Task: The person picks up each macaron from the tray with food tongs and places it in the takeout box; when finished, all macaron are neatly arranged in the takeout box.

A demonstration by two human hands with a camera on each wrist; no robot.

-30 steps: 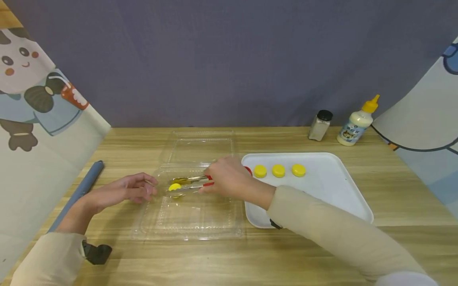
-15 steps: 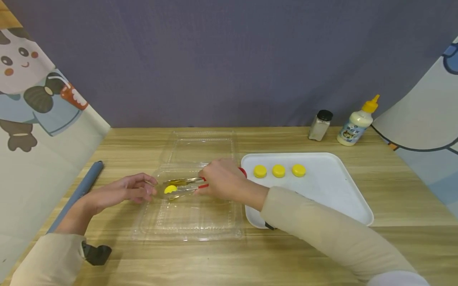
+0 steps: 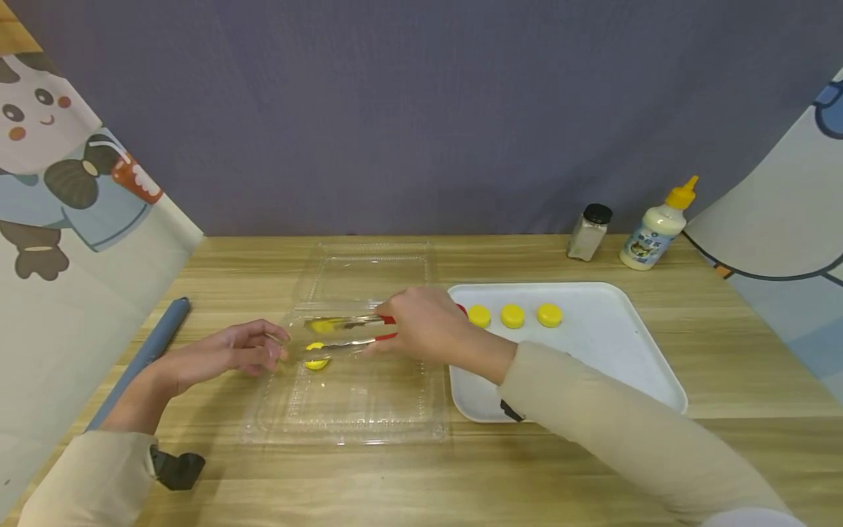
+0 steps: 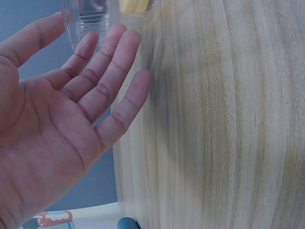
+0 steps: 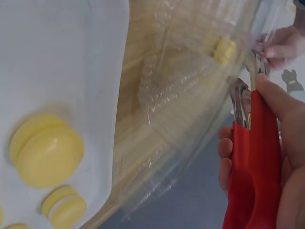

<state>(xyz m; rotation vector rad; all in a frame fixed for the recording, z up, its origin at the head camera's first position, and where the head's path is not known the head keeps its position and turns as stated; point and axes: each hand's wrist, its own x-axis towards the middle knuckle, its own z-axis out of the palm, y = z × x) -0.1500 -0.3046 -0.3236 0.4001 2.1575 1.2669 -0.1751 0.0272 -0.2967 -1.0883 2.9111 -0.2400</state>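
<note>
My right hand [image 3: 421, 326] grips red-handled metal tongs [image 3: 356, 342] from above, over the clear hinged plastic container [image 3: 342, 439]. The tongs' arms are spread apart. A yellow macaron [image 3: 316, 358] sits in the container's left part, partly behind the lower tong arm in the head view. More yellow shows behind the upper arm, blurred. At the container's left edge, my left hand [image 3: 253, 348] has its fingers extended and slightly bent, with nothing in them. Three yellow macarons [image 3: 512, 316] stand in a row on the white tray [image 3: 593, 373].
The container's raised lid [image 3: 372, 271] lies back toward the dark wall. A shaker jar with a black cap [image 3: 588, 233] and a yellow-tipped squeeze bottle [image 3: 655, 233] stand at the back right. A grey-blue rod [image 3: 154, 340] lies along the left edge.
My right hand went slightly left with the tongs, then back right. The tong arms are now wider apart, and the macaron lies nearer the front of the container. My left hand stays put.
</note>
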